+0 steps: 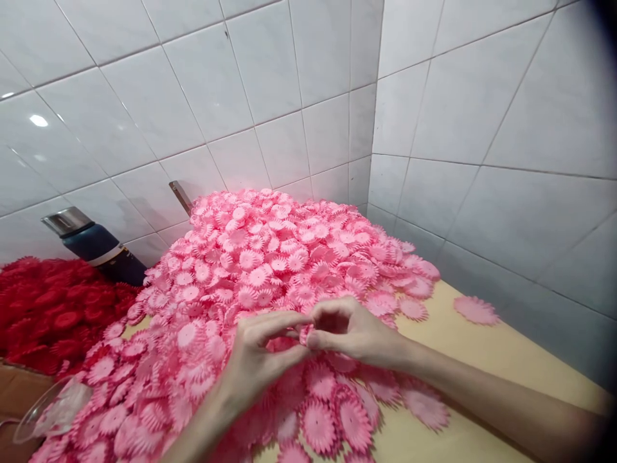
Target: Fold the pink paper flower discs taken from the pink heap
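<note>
My left hand [263, 350] and my right hand [344, 331] meet fingertip to fingertip over a big heap of pink scalloped flower-shaped pieces [260, 276]. Pinched between both sets of fingers is a small pink flower piece [305, 333], mostly covered by the fingertips. Both hands are closed on it. Just below them, several larger pink flower pieces [318, 424] lie near the front of the heap, some stacked, with small dark centre holes.
At the left, a dark blue flask [103, 247] leans beside a pile of red flower pieces [58, 315]. A clear plastic cup [60, 408] lies at a cardboard box [19, 392]. White tiled walls [434, 116] meet behind the yellow table [475, 366].
</note>
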Motion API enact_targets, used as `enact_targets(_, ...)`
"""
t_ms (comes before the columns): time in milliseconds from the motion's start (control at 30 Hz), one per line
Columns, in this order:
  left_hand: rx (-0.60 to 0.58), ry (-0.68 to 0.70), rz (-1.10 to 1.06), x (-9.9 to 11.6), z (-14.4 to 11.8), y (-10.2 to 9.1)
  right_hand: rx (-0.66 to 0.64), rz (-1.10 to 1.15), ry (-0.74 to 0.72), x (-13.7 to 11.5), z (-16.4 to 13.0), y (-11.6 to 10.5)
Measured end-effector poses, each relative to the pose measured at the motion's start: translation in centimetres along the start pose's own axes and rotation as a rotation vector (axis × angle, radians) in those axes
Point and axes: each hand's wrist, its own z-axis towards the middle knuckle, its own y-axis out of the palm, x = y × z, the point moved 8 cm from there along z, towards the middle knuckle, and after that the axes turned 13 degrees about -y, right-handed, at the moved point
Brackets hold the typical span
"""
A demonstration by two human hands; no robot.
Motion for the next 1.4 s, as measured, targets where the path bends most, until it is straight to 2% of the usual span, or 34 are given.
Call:
enact_targets(100,0.009,-0.127,-0.191,-1.0,0.1,-0.2,-0.007,0.051,-0.015,-0.3,0.0,0.0)
enact_targets(167,0.071,-0.227,-0.357,-1.9,0.1,-0.5,0.005,0.045,0.014,-0.4,-0.1,-0.1)
enact_targets(233,0.14,-0.26,-0.471,-2.2,-0.1,-0.7,0.039,0.005,0.059,-0.5,-0.1,-0.5)
enact_targets(367,0.157,-0.268,-0.633,-2.0,-0.1,-0.2,0.047,-0.049,0.083,-0.9,-0.2,-0.7)
enact_targets(533,0.215,-0.273,-0.689,-1.5,-0.5,-0.2,0.095,-0.081,0.091,-1.0,-0.6,-0.6)
enact_targets(700,0.297,-0.288,-0.585,-1.3,-1.7,-0.6,0.077,-0.157,0.063,-0.4,-0.8,-0.1)
enact_targets(767,0.379,-0.254,-0.471,-1.4,-2.3,-2.2,0.077,-0.154,0.053,-0.3,-0.9,0.0)
enact_targets(867,0.623,-0.203,-0.317,-2.1,-3.9,-6.8,0.093,-0.098,0.022,-0.6,-0.9,-0.1)
enact_targets(933,0.695,-0.201,-0.314,-2.8,-4.7,-9.2,0.125,-0.109,-0.01,-0.9,-0.7,-0.6)
enact_targets(1000,0.731,-0.238,-0.295,-3.2,-5.3,-10.3,0.179,-0.151,-0.034,-1.1,-0.5,-1.2)
enact_targets(1067,0.685,-0.29,-0.257,-3.3,-5.3,-9.6,0.226,-0.188,-0.03,-0.9,-0.3,-1.8)
enact_targets(1267,0.415,-0.308,-0.365,-3.6,-4.3,-3.5,0.29,-0.224,-0.05,-1.0,-0.1,-2.4)
enact_targets(1400,0.318,-0.368,-0.532,-5.3,-4.4,-1.9,0.273,-0.244,-0.079,-1.1,0.1,-2.3)
